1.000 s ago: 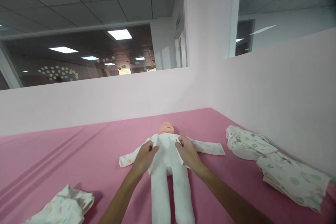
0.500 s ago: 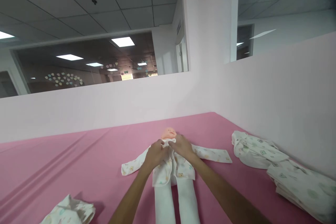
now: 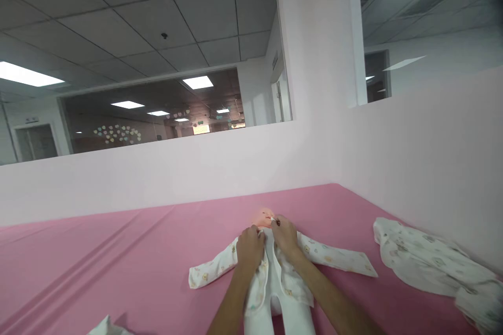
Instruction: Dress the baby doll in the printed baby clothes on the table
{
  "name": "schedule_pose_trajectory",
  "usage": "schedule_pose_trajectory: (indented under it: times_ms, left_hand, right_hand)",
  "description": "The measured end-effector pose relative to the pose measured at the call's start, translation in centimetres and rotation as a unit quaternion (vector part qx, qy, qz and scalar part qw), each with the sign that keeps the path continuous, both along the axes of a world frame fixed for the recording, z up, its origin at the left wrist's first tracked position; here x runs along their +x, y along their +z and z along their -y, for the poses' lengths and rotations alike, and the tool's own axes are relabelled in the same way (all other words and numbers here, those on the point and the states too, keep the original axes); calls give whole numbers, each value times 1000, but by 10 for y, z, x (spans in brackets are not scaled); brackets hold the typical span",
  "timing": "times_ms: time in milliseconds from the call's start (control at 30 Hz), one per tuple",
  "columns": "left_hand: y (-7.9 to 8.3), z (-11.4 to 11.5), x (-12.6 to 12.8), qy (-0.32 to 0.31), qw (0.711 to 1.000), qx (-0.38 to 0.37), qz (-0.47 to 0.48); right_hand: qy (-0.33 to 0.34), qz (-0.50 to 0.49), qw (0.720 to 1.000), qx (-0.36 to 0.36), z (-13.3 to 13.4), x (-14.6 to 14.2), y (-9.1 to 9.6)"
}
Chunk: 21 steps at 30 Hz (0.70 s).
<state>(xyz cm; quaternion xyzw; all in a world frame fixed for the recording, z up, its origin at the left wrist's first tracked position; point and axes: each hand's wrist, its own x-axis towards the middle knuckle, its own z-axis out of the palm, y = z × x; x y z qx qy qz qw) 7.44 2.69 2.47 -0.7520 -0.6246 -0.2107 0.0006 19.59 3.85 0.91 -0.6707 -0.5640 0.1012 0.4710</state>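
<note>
A baby doll (image 3: 262,216) lies on its back on the pink sheet, its head toward the wall. It wears white leggings (image 3: 296,320) and a white printed jacket (image 3: 329,253) that hangs apart down the front, its sleeves spread to both sides. At the collar, my left hand (image 3: 250,245) is closed on the jacket's edge on the left side. My right hand (image 3: 285,234) pinches the opposite edge by the neck, and a small white bit of cloth shows at its fingertips. The doll's neck is partly hidden by my hands.
Along the right wall lie white printed baby clothes (image 3: 426,256), partly bunched. A bit of white cloth (image 3: 108,327) shows at the bottom left edge. The pink sheet (image 3: 129,267) meets a low white wall (image 3: 176,180) with windows above.
My hands have drawn the two jacket edges apart, so more of the white front between them shows. The view has tilted up, and the scene sits lower and slightly further right.
</note>
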Motion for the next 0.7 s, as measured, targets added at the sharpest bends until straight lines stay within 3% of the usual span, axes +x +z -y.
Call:
schedule_pose_trajectory:
  times_ms: [233,700]
  left_hand:
    - [-13,0,-5,-13,999,28,10]
    - [-16,-1,-6,-43,998,34,32]
  right_hand:
    - [33,-18,998,58,9,-23,-4]
    - [50,-75,994,58,21,-17,-6]
